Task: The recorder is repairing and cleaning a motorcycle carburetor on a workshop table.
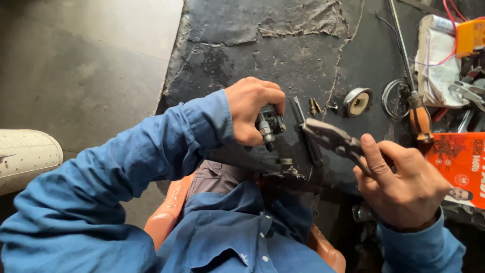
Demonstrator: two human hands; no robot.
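Observation:
My left hand is closed around a small dark metal part with a threaded silver fitting, held just above the near edge of a worn black worktop. My right hand grips the handles of grey pliers, whose jaws point left toward the part and stop a little short of it. A dark flat metal bar lies on the worktop between the two hands. Both arms wear blue sleeves.
On the worktop sit small brass pieces, a round metal cap, a wire ring, an orange-handled screwdriver, a white cloth, red wires and an orange printed carton. An orange seat is under me; grey floor lies left.

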